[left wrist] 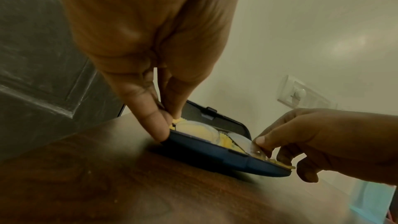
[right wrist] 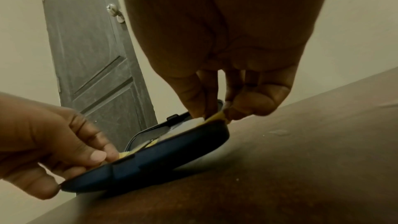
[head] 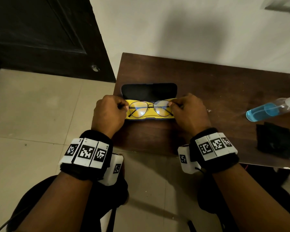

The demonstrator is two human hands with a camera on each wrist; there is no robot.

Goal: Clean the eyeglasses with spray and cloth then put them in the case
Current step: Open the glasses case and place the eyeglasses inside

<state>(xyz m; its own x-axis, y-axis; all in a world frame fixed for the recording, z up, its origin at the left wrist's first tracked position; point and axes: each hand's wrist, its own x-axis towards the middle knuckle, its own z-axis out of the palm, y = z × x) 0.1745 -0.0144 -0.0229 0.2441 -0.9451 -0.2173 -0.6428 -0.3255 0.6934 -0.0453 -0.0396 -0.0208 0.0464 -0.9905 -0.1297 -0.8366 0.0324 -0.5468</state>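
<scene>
Thin dark-framed eyeglasses (head: 151, 108) lie folded, lenses up, on a yellow cloth (head: 150, 114) inside the open dark blue case (head: 149, 91). My left hand (head: 125, 107) pinches the left end of the eyeglasses and my right hand (head: 172, 104) pinches the right end. From the left wrist, my left hand (left wrist: 170, 122) has thumb and finger closed at the case's (left wrist: 215, 156) end over the eyeglasses (left wrist: 193, 130). From the right wrist, my right hand (right wrist: 213, 116) pinches there too, with a yellow cloth (right wrist: 215, 117) corner rising between the fingers above the case (right wrist: 150, 164).
A clear spray bottle (head: 271, 109) of blue liquid lies on its side at the right of the brown table (head: 208, 84). A folded black cloth (head: 274, 141) lies near the table's front right edge. A dark door (head: 40, 30) stands to the left, above the tiled floor.
</scene>
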